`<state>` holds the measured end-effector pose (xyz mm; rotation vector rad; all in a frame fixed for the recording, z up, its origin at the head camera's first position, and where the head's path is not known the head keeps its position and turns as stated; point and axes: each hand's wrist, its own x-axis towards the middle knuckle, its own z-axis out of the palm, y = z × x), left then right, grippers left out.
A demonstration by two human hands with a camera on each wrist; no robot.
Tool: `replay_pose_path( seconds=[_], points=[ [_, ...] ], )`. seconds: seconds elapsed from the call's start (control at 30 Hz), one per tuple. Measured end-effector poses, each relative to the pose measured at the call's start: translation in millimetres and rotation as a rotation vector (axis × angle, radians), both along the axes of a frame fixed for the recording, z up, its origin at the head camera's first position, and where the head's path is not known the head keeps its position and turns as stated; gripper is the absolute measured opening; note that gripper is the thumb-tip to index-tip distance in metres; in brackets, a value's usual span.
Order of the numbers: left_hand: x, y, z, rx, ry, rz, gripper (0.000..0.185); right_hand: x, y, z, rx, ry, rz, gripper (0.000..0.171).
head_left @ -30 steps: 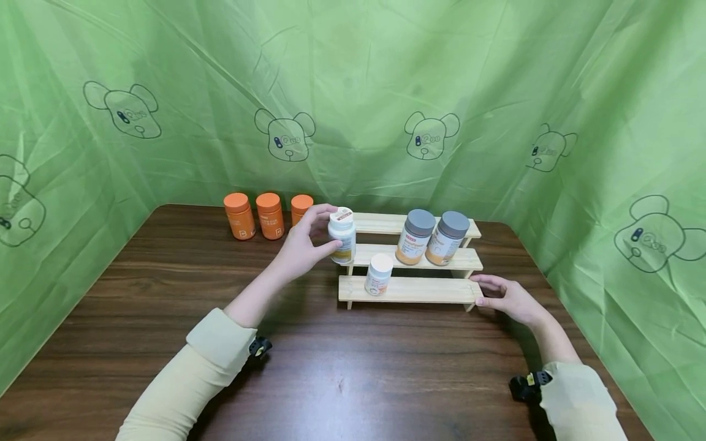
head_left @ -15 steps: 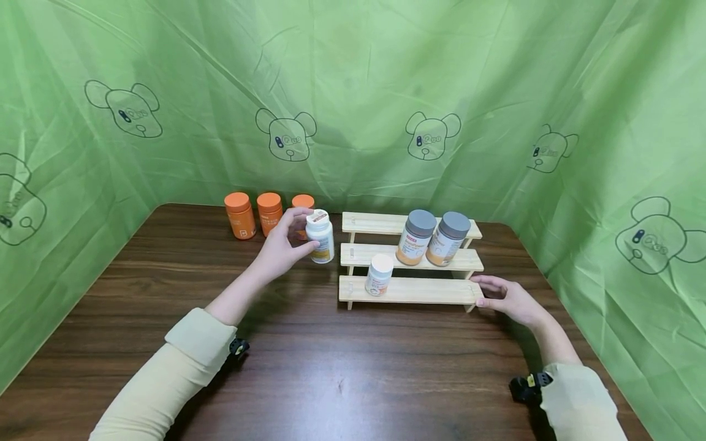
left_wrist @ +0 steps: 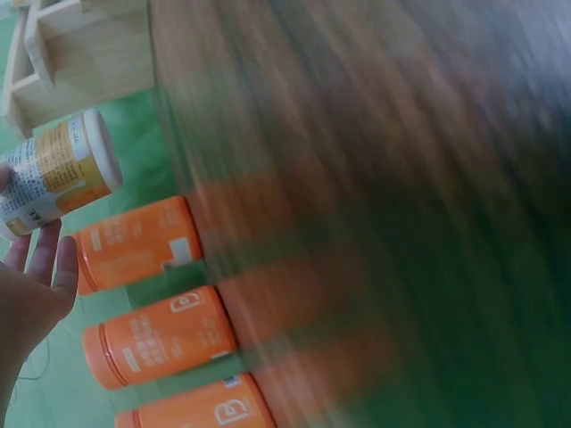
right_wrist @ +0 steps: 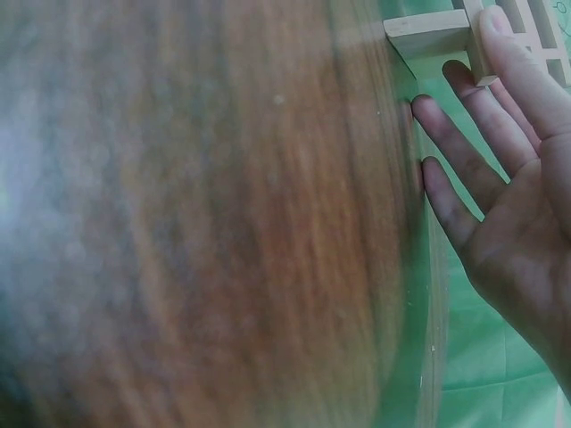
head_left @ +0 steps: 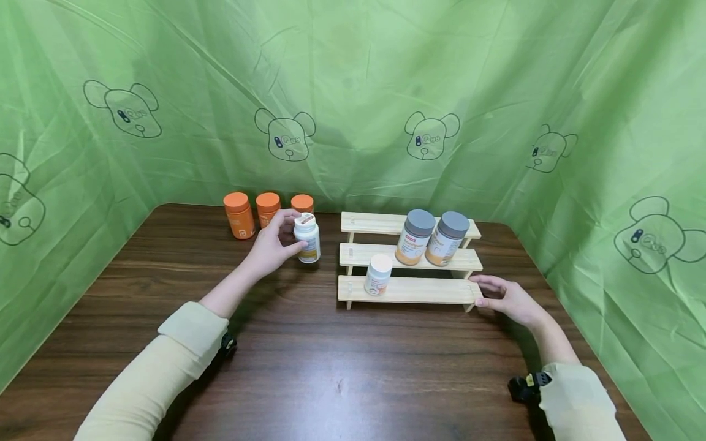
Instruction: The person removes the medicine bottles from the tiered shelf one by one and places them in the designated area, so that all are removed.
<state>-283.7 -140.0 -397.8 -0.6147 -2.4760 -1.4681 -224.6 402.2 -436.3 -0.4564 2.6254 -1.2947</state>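
My left hand point(head_left: 271, 248) grips a white pill bottle point(head_left: 307, 239) by its upper part, between thumb and fingers. In the left wrist view the pill bottle point(left_wrist: 58, 174) is upright and its base is raised off the table. It hangs left of a three-step wooden display rack point(head_left: 408, 291), in front of the orange bottles. My right hand point(head_left: 510, 300) holds the right end of the rack's lowest step. The right wrist view has its thumb on the step board point(right_wrist: 477, 45) and the index fingertip close behind, with the other fingers extended.
Three orange bottles point(head_left: 239, 217) stand in a row at the back left of the brown table point(head_left: 331, 367). Two grey-lidded jars point(head_left: 413, 239) stand on the rack's middle step, and a small white bottle point(head_left: 379, 275) on the lowest. A green curtain point(head_left: 353, 73) encloses the table.
My left hand has carried the white pill bottle leftward, away from the rack's left end, slowing in the last half second. The right hand and the rack have stayed still.
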Motion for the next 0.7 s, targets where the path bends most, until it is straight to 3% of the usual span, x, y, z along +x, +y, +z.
replay_pose_path(
  seconds=[0.1,0.37,0.7],
  points=[
    [-7.8,-5,-6.6,-0.043,-0.007,0.012,0.059,-0.1,0,-0.2,0.003,-0.001,-0.003,0.053],
    [-18.2,-9,-8.8,-0.122,-0.025,0.034,0.058,-1.8,2,-0.5,0.018,-0.001,-0.014,0.053],
    [-23.3,-11,-15.8,-0.163,-0.070,0.057,0.058,-2.3,2,-2.7,0.028,-0.003,-0.023,0.052]
  ],
)
